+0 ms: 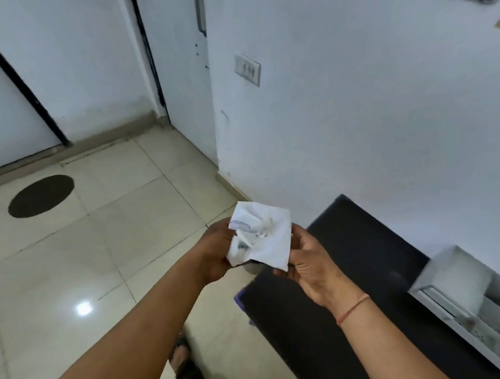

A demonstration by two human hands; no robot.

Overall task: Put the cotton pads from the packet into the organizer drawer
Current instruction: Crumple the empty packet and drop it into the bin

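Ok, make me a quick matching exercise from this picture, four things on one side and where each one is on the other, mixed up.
Things:
1. packet
2. organizer
3. round mat
4. switch plate

Places:
A. on the wall
B. on the floor near the door
C. held between the left hand and right hand
D. on the black table

Pairs: 1-C, 2-D, 3-B, 4-A

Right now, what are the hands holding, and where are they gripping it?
Both hold the crumpled white packet: the left hand grips its left side, the right hand its lower right edge.
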